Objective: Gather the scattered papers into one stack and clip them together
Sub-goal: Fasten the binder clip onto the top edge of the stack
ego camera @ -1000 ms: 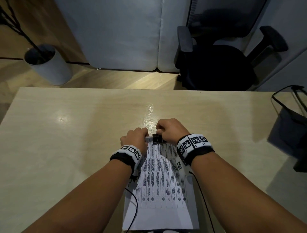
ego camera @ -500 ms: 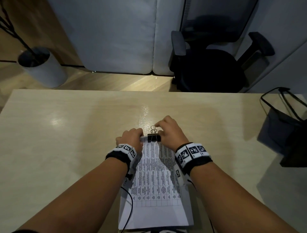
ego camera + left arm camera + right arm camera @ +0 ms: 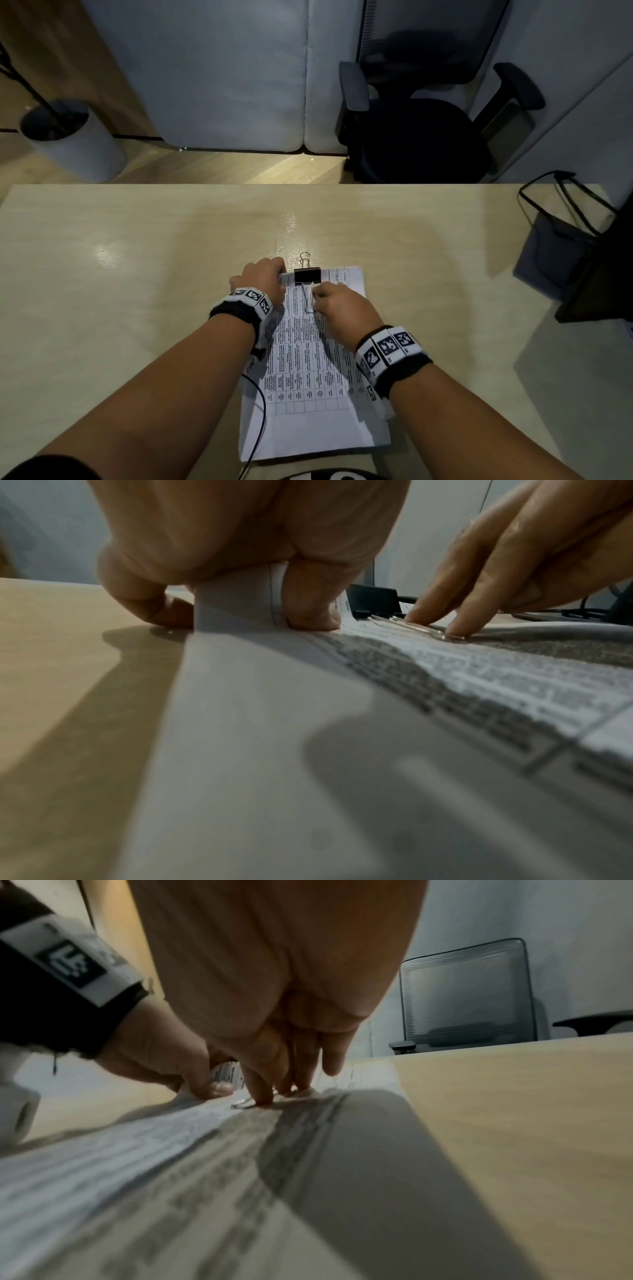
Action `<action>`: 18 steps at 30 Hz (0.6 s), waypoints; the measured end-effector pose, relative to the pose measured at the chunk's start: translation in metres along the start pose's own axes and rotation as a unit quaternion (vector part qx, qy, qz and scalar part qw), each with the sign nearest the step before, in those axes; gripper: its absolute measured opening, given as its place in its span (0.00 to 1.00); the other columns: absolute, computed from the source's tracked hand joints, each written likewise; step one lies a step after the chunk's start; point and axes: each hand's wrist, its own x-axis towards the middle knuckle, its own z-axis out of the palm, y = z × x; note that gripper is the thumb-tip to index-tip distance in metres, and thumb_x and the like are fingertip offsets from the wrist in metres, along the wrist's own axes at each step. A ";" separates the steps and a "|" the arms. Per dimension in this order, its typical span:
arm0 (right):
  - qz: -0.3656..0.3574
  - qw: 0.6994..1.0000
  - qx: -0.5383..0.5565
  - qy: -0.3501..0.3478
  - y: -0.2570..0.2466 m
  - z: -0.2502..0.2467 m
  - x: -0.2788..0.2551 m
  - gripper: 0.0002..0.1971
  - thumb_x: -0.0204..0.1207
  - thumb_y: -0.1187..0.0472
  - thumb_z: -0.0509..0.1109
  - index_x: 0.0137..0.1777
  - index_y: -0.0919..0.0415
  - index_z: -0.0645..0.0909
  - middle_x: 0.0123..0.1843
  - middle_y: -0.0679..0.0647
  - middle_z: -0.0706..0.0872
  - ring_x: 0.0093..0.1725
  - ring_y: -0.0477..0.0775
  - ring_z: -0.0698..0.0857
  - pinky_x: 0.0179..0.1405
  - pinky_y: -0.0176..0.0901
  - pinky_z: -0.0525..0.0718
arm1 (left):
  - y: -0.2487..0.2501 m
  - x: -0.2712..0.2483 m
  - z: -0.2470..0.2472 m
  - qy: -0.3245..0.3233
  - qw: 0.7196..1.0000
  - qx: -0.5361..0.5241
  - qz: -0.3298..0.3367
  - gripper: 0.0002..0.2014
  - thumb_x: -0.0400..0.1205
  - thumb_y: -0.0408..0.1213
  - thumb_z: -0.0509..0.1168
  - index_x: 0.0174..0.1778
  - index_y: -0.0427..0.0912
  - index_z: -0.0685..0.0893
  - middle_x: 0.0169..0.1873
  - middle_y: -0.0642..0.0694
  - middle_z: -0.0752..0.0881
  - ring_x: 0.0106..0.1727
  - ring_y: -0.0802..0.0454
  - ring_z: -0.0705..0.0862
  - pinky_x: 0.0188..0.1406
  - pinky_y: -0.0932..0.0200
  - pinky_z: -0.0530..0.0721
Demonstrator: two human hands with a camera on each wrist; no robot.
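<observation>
Left hand [image 3: 265, 281]: knuckles up, fingers curled, grip pinching the paper stack's [image 3: 308, 370] lifted far-left corner. Right hand [image 3: 337, 305]: fingers straight, spread, pressing the binder clip's [image 3: 307, 275] folded wire handle flat on the top sheet. Clip bites the stack's far edge, mid-surface [image 3: 137, 274]. Bare wood lies left and right.

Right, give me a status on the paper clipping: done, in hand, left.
Done: the papers lie in one stack on the table, and the binder clip sits on their far edge. In hand: the left hand pinches the far left corner, and the right hand presses one wire handle flat onto the top sheet. Left: the other wire handle points away, unfolded; then let go.
</observation>
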 end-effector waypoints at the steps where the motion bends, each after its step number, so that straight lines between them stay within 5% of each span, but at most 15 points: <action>1: 0.002 1.000 -0.003 0.015 -0.002 -0.003 0.002 0.16 0.72 0.75 0.66 0.57 0.63 0.86 0.63 0.53 0.82 0.60 0.58 0.81 0.51 0.51 0.87 | 0.000 -0.001 -0.001 -0.001 1.000 0.000 0.001 0.10 0.78 0.43 0.69 0.51 0.54 0.75 0.52 0.50 0.81 0.58 0.43 0.79 0.56 0.40 0.76; 4: 0.018 0.996 0.017 0.087 -0.006 -0.011 0.010 0.20 0.70 0.75 0.68 0.61 0.61 0.83 0.58 0.53 0.82 0.57 0.57 0.80 0.47 0.50 0.86 | -0.001 -0.005 -0.005 0.005 1.000 -0.011 0.003 0.10 0.77 0.43 0.69 0.46 0.56 0.73 0.49 0.51 0.80 0.57 0.44 0.80 0.57 0.41 0.77; 7: 0.007 0.993 0.019 0.115 -0.008 -0.022 0.019 0.25 0.69 0.74 0.70 0.68 0.61 0.77 0.63 0.54 0.80 0.61 0.57 0.77 0.57 0.49 0.83 | -0.001 -0.014 -0.007 0.037 0.999 -0.034 0.016 0.12 0.76 0.42 0.70 0.41 0.56 0.71 0.42 0.53 0.76 0.54 0.44 0.80 0.53 0.44 0.76; 12: 0.000 1.000 0.001 0.024 -0.012 -0.041 0.026 0.29 0.71 0.67 0.73 0.72 0.58 0.71 0.66 0.55 0.75 0.65 0.58 0.74 0.64 0.53 0.79 | 0.000 -0.043 -0.008 0.121 0.990 -0.044 0.062 0.08 0.74 0.35 0.67 0.43 0.53 0.76 0.43 0.54 0.78 0.50 0.46 0.77 0.47 0.49 0.71; 18: 0.017 0.998 -0.044 -0.037 -0.023 -0.064 0.021 0.24 0.75 0.65 0.68 0.69 0.51 0.70 0.57 0.57 0.82 0.61 0.60 0.77 0.56 0.49 0.69 | 0.001 -0.067 -0.014 0.172 0.979 -0.066 0.082 0.08 0.74 0.32 0.66 0.44 0.50 0.78 0.44 0.53 0.79 0.50 0.45 0.76 0.50 0.47 0.73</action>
